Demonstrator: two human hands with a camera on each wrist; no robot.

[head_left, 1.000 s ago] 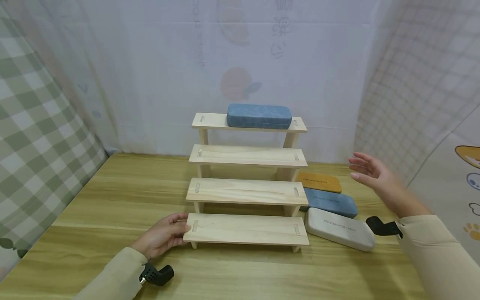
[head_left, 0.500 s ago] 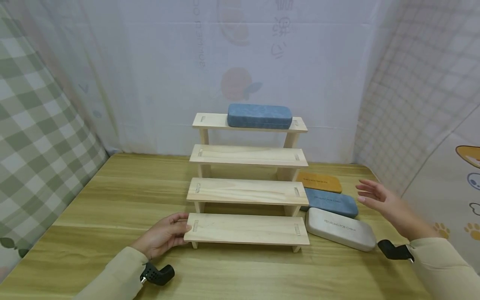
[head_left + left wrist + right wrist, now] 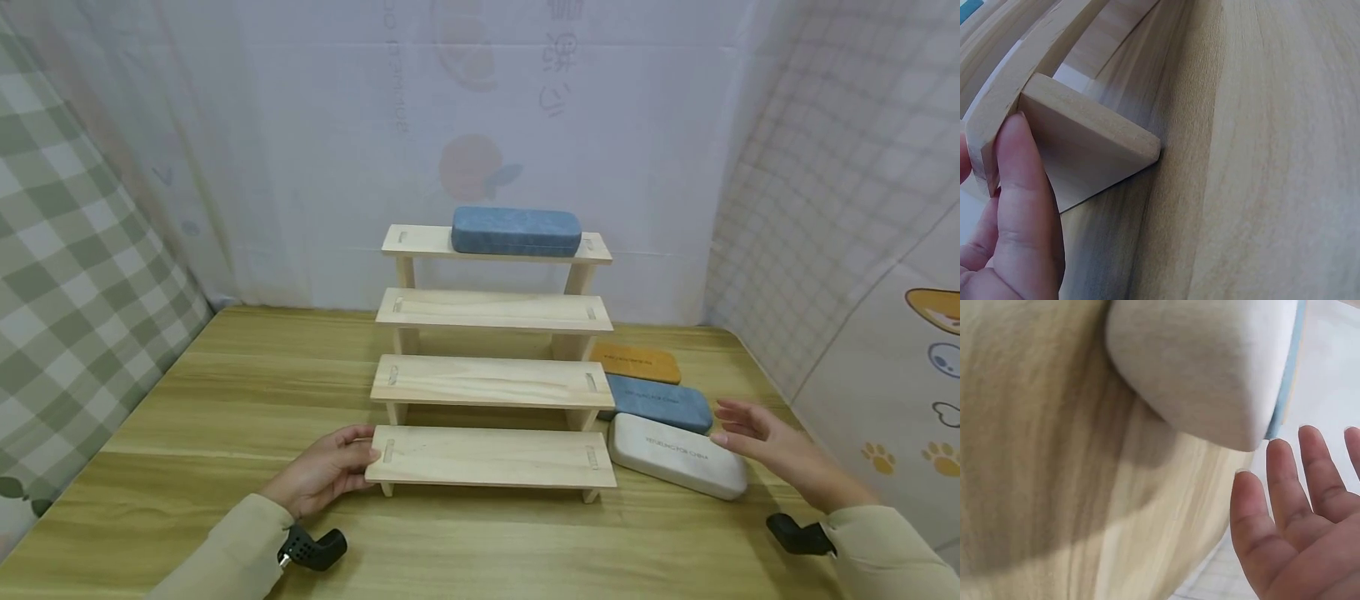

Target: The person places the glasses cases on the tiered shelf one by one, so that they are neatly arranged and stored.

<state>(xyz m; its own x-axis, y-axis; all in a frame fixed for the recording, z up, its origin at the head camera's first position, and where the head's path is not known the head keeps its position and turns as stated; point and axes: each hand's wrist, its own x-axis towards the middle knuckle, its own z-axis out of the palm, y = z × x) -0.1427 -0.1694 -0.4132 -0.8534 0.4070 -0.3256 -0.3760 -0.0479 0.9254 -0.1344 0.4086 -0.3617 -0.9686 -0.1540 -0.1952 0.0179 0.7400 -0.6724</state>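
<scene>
- The left hand [image 3: 326,473] pinches the left end of the bottom step [image 3: 491,457] between thumb and fingers, nearly closed around the thin board.
- The right hand [image 3: 780,454] holds nothing: its fingers are spread and slightly bent, a wide gap between thumb and fingertips.
- Just beside that thumb, on its left, the white case [image 3: 678,457] lies flat on the table [image 3: 225,400]. Whether they touch, I cannot tell.
- The case is probably light and stiff-walled with a slightly soft, matte skin, so unlikely to slip or break. A hold across its narrow width, near the middle, should balance it best; the end nearest the right hand is the easiest to reach.
- Its long axis runs slantwise: one end by the stand's right side, the other toward the right hand's side and nearer the person. The lettering faces up and reads from the person's side.
- From the left hand's pinch, the wooden stand [image 3: 491,382] stretches rightward and climbs away in four steps, long axis left to right. It looks rigid and fairly light.
- Farther from the right hand, past the white case, lie a flat blue case [image 3: 660,403] and an orange case [image 3: 636,364].
- Farthest from the left hand's pinch, another blue case [image 3: 516,232] sits lengthwise on the top step.
</scene>
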